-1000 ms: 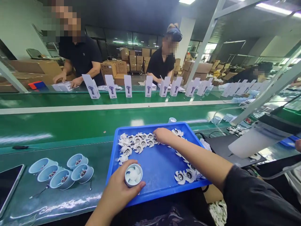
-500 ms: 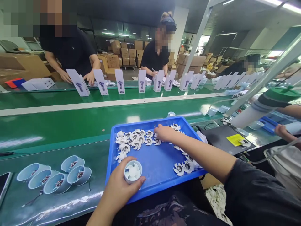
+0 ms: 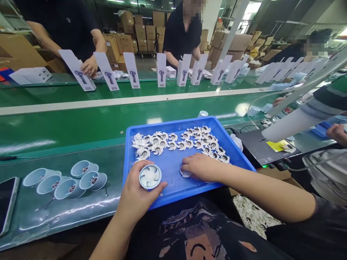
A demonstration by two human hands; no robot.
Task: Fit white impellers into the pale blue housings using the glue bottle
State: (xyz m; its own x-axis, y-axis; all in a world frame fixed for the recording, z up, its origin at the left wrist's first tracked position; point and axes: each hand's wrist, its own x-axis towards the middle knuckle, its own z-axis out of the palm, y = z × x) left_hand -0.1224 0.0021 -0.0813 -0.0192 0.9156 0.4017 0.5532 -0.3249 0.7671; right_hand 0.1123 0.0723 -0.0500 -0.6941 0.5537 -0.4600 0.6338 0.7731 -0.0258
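Note:
In my left hand (image 3: 138, 191) is a light blue fan housing (image 3: 150, 176), its round mouth facing up with a white bladed wheel inside. The fingers wrap its far side and the thumb presses the near side. My right hand (image 3: 199, 168) is low over the blue tray (image 3: 173, 196), closed on a white fan blade wheel (image 3: 185, 174) that shows partly under the fingertips. Several more white fan blade wheels (image 3: 157, 148) with dark hubs lie along the tray's far and right parts.
Several light blue cups (image 3: 69, 188) with small parts inside lie at left, beside a phone (image 3: 8, 206). Upright white boxes (image 3: 162, 74) line the green conveyor (image 3: 89, 128). A screwdriver-like tool (image 3: 292, 121) hangs at right above a black device (image 3: 255, 144). Co-workers stand opposite.
My right hand has come back from the tray's far side to its near middle, now with a fan blade wheel. My left hand still holds the housing. The camera view has tilted down.

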